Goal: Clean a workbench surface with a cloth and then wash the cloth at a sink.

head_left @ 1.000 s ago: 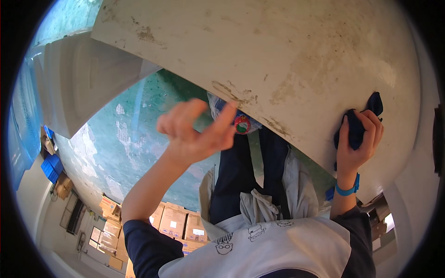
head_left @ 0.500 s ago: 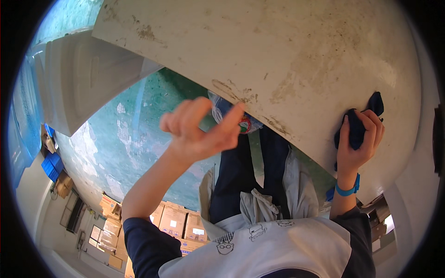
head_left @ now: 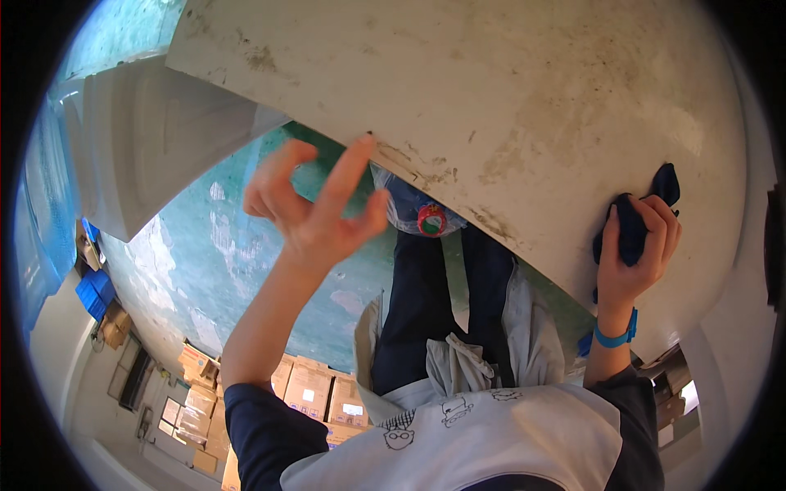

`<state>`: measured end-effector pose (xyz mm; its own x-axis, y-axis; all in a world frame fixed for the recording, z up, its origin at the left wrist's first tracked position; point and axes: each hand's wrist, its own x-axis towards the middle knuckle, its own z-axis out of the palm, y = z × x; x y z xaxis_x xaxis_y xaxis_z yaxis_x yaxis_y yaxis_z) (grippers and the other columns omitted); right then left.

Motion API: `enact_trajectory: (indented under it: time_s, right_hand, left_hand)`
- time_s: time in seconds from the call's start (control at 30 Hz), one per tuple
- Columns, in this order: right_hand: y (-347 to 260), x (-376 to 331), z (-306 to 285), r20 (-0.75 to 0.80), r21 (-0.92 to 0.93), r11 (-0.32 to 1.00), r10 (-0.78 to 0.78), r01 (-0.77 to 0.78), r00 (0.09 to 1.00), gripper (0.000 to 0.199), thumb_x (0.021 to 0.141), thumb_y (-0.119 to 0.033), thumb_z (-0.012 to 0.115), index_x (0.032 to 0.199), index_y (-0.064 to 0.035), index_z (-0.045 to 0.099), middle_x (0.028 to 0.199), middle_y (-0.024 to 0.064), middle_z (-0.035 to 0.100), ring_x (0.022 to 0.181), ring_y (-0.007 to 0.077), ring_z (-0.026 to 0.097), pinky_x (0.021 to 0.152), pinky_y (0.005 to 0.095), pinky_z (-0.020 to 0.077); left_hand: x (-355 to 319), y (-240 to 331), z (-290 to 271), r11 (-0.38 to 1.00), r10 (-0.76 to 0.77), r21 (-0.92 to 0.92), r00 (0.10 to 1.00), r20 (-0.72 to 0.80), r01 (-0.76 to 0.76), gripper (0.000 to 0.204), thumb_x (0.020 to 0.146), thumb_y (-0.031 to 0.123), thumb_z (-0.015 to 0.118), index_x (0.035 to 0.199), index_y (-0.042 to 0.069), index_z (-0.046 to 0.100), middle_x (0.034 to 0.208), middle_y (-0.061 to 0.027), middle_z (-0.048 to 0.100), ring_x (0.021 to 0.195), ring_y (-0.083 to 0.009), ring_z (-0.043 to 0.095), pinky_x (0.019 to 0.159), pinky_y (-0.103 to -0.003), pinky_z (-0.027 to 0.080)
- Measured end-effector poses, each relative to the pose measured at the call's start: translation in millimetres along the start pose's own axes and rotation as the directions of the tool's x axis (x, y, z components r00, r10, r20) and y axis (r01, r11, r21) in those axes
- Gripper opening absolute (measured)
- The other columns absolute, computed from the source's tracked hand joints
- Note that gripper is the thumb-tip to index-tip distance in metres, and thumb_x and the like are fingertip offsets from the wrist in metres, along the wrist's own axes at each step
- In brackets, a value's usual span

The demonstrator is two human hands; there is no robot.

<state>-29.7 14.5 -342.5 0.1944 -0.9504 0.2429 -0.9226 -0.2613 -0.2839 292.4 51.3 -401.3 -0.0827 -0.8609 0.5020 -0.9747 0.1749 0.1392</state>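
My left hand (head_left: 307, 204) is at the near edge of the dirty white tabletop (head_left: 393, 74), fingers apart. Its index fingertip reaches the edge beside a tiny dark speck (head_left: 370, 132) too small to identify. At the right, my right hand (head_left: 634, 254) is closed round a bunched dark navy cloth (head_left: 630, 229) resting on the table. One corner of that cloth sticks up beyond my fingers. Brown smudges (head_left: 434, 173) run along the table edge to the right of my left hand.
Below the table edge hangs a clear plastic bag (head_left: 401, 204) with a red-and-green round thing (head_left: 431, 219) at it. A pale translucent plastic bin (head_left: 155, 135) stands at the left. Cardboard boxes (head_left: 307, 389) are stacked behind me on the worn green floor (head_left: 196, 254).
My left hand has moved left and slightly away from me, its fingers spreading wider, uncovering the red-and-green thing. My right hand stays on the cloth.
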Motion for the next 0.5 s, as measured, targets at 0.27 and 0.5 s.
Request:
enact_trajectory:
  time_s: [0.27,0.5]
  right_hand:
    - [-2.1,-0.1,-0.2,-0.005,0.010,1.000,0.002,-0.002,1.000,0.025,0.073,0.004,0.072,0.096,-0.0006,0.064,0.100,0.0134,0.061,0.093,0.0273,0.056,0.086,0.0345,0.0438]
    - [1.2,0.1,0.3,-0.001,-0.004,1.000,-0.010,0.010,1.000,0.026,0.073,0.004,0.072,0.096,-0.0010,0.064,0.099,0.0127,0.061,0.093,0.0270,0.056,0.085,0.0346,0.0440]
  left_hand:
    - [-3.3,10.0,-4.9,0.998,0.055,-0.037,0.998,0.027,-0.054,0.036,0.071,0.045,0.066,0.104,0.031,0.072,0.103,-0.0047,0.050,0.096,-0.0199,0.045,0.086,-0.036,0.024]
    - [-10.4,27.0,-4.6,0.976,0.114,-0.197,0.987,0.114,-0.090,0.042,0.063,0.037,0.069,0.105,0.032,0.072,0.102,-0.0033,0.050,0.092,-0.0206,0.048,0.085,-0.035,0.024]
